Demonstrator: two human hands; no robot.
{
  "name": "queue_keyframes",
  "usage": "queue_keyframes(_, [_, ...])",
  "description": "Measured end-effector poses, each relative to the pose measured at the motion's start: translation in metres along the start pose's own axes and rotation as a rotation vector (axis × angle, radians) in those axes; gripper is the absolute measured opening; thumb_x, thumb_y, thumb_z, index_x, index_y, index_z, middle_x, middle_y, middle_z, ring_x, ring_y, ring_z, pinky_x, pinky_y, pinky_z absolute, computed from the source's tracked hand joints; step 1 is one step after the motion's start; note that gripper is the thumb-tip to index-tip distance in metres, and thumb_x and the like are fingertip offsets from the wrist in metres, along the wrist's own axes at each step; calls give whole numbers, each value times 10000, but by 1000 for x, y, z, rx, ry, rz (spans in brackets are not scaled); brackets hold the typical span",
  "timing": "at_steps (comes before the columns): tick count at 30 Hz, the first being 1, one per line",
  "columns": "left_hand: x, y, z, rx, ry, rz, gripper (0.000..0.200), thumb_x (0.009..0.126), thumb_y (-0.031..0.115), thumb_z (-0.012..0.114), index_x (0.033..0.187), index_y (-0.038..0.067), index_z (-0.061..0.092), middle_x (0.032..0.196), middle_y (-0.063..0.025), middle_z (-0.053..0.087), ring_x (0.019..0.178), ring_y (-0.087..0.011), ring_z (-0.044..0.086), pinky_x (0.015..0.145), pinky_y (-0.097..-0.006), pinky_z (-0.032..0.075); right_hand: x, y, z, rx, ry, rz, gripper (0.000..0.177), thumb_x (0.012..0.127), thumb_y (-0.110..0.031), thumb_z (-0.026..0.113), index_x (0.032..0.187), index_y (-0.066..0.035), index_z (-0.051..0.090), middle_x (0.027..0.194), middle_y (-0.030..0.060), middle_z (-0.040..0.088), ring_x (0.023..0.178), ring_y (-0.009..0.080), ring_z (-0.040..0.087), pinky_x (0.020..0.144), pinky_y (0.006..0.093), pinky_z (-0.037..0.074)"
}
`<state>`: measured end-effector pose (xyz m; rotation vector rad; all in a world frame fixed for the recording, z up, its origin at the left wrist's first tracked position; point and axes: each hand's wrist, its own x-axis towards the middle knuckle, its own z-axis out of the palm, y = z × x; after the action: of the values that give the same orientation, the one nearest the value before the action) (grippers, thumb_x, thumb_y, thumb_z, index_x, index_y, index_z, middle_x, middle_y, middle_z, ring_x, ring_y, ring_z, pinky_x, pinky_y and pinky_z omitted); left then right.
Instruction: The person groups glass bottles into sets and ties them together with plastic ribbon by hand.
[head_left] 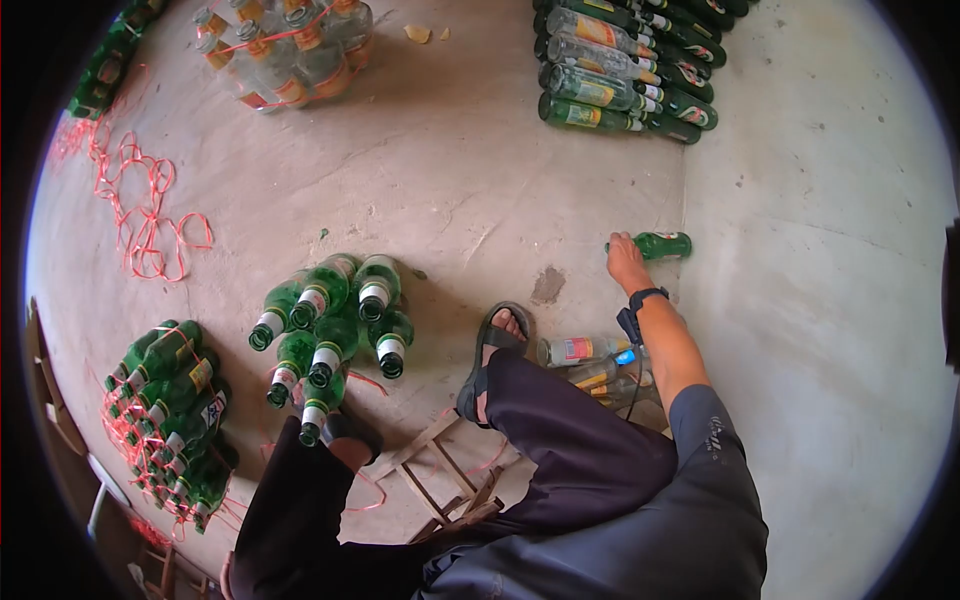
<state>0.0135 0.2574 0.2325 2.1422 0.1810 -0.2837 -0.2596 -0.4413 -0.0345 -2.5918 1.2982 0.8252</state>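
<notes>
Head view: our right hand (628, 262) grips the neck of one green bottle (666, 244) lying on the floor (800, 320), fingers hiding its mouth. Our left hand is out of sight. Behind the wrist, roughly three clear bottles (580, 351) lie half hidden by our knee.

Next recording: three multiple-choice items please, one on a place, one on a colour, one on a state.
1. The right hand rests on: A the lone green bottle; B the stool; C a sandal.
2. The loose string on the floor is: A blue; B red; C white.
3. The lone green bottle is: A upright; B lying on its side; C shattered.
Key: 1 A, the hand closes on its neck; 2 B, red loops lie at left; 3 B, it lies flat.
</notes>
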Motion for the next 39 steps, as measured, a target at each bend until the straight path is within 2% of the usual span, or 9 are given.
queue_keyframes(4, [11,73,43,-6,65,31,575,936,385,299,1239,-66,485,1233,-192,532,1193,-285,465,1079,-397,267,-17,-1,-3,-117,118,-71,149,837,-14,459,964,24,525,1010,207,564,890,368,624,759,441,525])
queue_keyframes(8, [-44,-18,-63,-15,135,57,581,938,392,296,1241,-68,483,1233,-193,532,1195,-286,464,1082,-398,265,-39,11,-23,-84,211,-133,132,850,-27,410,932,30,496,947,246,558,854,421,600,713,475,505])
queue_keyframes(13, [-55,30,-47,-38,133,11,571,899,383,329,1193,-74,505,1184,-204,542,1123,-298,501,1014,-403,343,-63,21,-63,99,400,-72,151,841,-14,509,982,33,482,955,262,565,855,444,581,721,477,490])
queue_keyframes(15, [-49,80,-14,-63,82,85,556,903,372,325,1180,-71,515,1175,-195,548,1117,-288,504,1010,-396,343,-72,17,-82,76,555,-124,168,839,-2,543,990,47,486,902,250,597,750,384,634,629,439,514])
queue_keyframes(17, [-46,97,-10,-85,28,159,542,908,361,321,1166,-69,526,1167,-185,553,1110,-278,507,1007,-390,342,-86,7,-111,668,379,184,155,857,-17,544,972,70,487,827,215,620,614,284,664,498,369,525])
queue_keyframes(19, [-48,89,-14,-94,26,173,498,919,332,332,1139,-61,545,1147,-168,564,1098,-262,512,1004,-379,338,-96,1,-126,802,434,187,147,876,-34,534,952,83,489,787,178,624,528,211,653,417,297,516])
queue_keyframes(25, [-55,87,-20,-304,52,173,416,959,298,401,1144,-46,547,1126,-130,577,1043,-205,540,950,-330,395,-156,-55,-219,1154,319,-102,145,882,-50,492,962,68,516,835,145,619,589,205,659,462,259,529])
queue_keyframes(34, [-54,65,-31,-409,36,218,338,967,246,449,1131,-28,561,1047,-88,582,951,-150,542,886,-273,420,-288,-149,-362,824,300,-486,172,867,-90,565,1011,4,562,800,77,631,590,121,621,539,232,479])
queue_keyframes(39, [-55,69,-36,-437,-9,222,322,971,240,462,1129,-25,554,1038,-78,582,944,-138,538,872,-264,424,-338,-191,-373,754,358,-743,165,862,-80,601,1000,1,558,767,76,620,591,109,611,579,251,489])
